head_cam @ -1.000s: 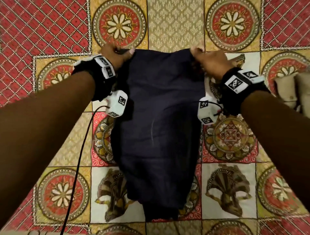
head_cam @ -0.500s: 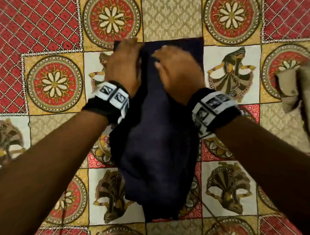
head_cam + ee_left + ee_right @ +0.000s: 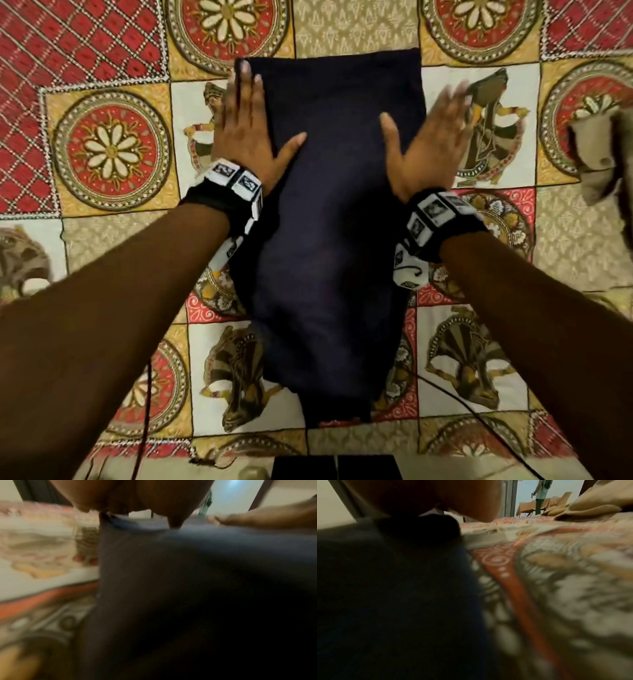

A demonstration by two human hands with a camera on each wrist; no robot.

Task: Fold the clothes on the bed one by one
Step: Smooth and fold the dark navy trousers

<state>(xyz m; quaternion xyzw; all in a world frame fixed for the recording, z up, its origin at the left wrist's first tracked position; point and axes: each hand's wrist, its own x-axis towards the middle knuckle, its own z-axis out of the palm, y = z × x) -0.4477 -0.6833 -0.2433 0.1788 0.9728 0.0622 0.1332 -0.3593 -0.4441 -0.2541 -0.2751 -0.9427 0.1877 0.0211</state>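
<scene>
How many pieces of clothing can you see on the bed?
2. A dark navy garment lies flat in the middle of the patterned bedspread under both hands. A crumpled beige garment sits at the right edge, partly cut off, so more may lie out of view.

garment (image 3: 335, 212): navy | bedspread (image 3: 113, 147): red-yellow medallions | cloth (image 3: 596, 154): beige

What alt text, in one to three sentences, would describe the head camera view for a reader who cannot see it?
Two open hands, left hand and right hand, press flat on a dark navy garment spread lengthwise on a patterned bedspread. A beige garment lies at the right edge.
</scene>
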